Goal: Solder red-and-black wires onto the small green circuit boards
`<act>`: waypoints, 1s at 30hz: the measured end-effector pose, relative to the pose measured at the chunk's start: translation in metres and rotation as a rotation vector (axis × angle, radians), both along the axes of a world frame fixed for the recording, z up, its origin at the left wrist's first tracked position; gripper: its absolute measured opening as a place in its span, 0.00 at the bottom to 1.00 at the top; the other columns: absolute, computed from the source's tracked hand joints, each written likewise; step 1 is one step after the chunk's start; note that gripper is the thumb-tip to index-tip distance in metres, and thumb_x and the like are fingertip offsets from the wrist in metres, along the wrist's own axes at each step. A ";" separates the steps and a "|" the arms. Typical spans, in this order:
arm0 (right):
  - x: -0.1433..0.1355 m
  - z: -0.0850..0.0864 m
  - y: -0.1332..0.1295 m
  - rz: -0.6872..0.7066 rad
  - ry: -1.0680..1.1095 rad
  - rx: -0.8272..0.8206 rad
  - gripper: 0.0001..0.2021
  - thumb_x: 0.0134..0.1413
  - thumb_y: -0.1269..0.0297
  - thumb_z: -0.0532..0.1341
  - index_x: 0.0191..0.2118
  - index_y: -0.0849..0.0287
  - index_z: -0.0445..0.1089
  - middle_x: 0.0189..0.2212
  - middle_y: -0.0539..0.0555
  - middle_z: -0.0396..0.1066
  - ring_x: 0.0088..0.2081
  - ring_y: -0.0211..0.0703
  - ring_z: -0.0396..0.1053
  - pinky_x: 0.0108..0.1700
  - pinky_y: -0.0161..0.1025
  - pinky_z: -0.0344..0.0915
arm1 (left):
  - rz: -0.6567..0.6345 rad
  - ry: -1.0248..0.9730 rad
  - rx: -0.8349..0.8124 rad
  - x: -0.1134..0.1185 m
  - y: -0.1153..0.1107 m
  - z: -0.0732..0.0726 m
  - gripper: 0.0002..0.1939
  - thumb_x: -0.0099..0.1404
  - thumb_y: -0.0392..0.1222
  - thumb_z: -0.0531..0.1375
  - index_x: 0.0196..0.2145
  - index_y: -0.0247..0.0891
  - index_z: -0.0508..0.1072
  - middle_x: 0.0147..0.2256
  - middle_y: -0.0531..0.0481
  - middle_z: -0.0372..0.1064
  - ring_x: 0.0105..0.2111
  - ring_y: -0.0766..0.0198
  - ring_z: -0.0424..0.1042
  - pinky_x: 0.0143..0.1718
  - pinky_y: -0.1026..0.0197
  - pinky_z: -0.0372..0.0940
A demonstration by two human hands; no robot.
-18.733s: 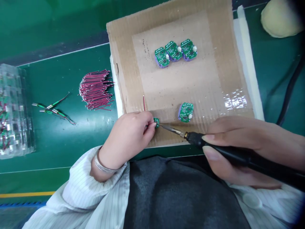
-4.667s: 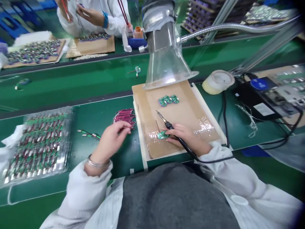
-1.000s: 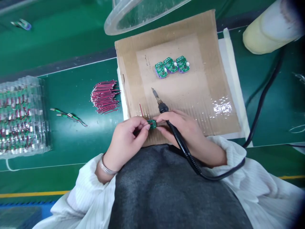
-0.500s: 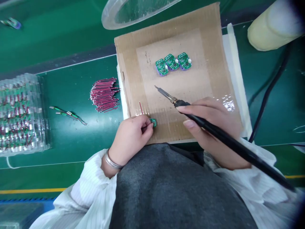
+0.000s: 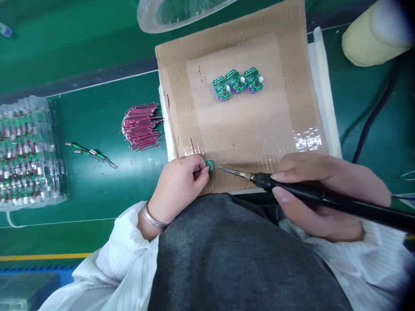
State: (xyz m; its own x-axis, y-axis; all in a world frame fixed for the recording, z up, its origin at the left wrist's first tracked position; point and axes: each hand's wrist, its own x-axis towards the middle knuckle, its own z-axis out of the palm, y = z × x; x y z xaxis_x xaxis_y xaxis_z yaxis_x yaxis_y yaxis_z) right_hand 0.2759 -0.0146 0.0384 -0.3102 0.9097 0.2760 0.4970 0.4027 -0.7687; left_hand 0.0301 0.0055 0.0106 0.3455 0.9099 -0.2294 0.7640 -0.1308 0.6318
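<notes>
Near the front edge of the cardboard [image 5: 240, 129], my left hand [image 5: 184, 183] is closed in a pinch on a small green circuit board [image 5: 209, 165], most of it hidden by the fingers. A red wire [image 5: 192, 145] sticks up just beyond these fingers; whether they hold it too I cannot tell. My right hand [image 5: 330, 190] grips a black soldering iron [image 5: 292, 190]. The iron's tip points left and is close to the board's right edge; contact cannot be made out. Three green circuit boards [image 5: 238, 82] lie in a row farther back on the cardboard.
Left of the cardboard lies a pile of short red wires [image 5: 142, 127], then a few green-and-red wired parts [image 5: 92, 154]. Stacked clear trays [image 5: 30, 151] of parts stand at far left. A clear plastic rim [image 5: 152, 23] is at the back, a pale cylinder [image 5: 372, 36] and a black cable [image 5: 376, 116] at right.
My right hand has moved right and toward me, bringing the soldering iron's tip down from the middle of the cardboard to beside the held board. The left hand has stayed in place.
</notes>
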 end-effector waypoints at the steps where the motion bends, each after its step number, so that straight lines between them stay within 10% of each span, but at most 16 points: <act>1: -0.001 0.001 0.002 0.072 -0.015 0.005 0.10 0.46 0.72 0.64 0.36 0.52 0.69 0.27 0.51 0.74 0.29 0.44 0.75 0.28 0.41 0.72 | 0.001 -0.002 0.002 0.000 0.000 0.000 0.06 0.62 0.36 0.58 0.28 0.36 0.72 0.21 0.55 0.68 0.22 0.69 0.64 0.26 0.66 0.55; 30: -0.021 -0.005 0.006 0.034 -0.126 0.135 0.08 0.46 0.70 0.62 0.34 0.51 0.66 0.24 0.48 0.74 0.25 0.41 0.74 0.26 0.37 0.70 | -0.007 0.012 -0.023 0.000 0.002 0.001 0.05 0.62 0.36 0.58 0.28 0.37 0.72 0.22 0.55 0.68 0.21 0.69 0.64 0.25 0.65 0.55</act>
State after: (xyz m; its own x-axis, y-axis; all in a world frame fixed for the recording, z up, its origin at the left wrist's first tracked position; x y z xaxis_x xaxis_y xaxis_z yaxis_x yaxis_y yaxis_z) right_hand 0.2547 -0.0085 0.0334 -0.3797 0.8557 0.3517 0.5701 0.5158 -0.6395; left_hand 0.0304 0.0071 0.0114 0.3494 0.9017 -0.2546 0.7704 -0.1218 0.6258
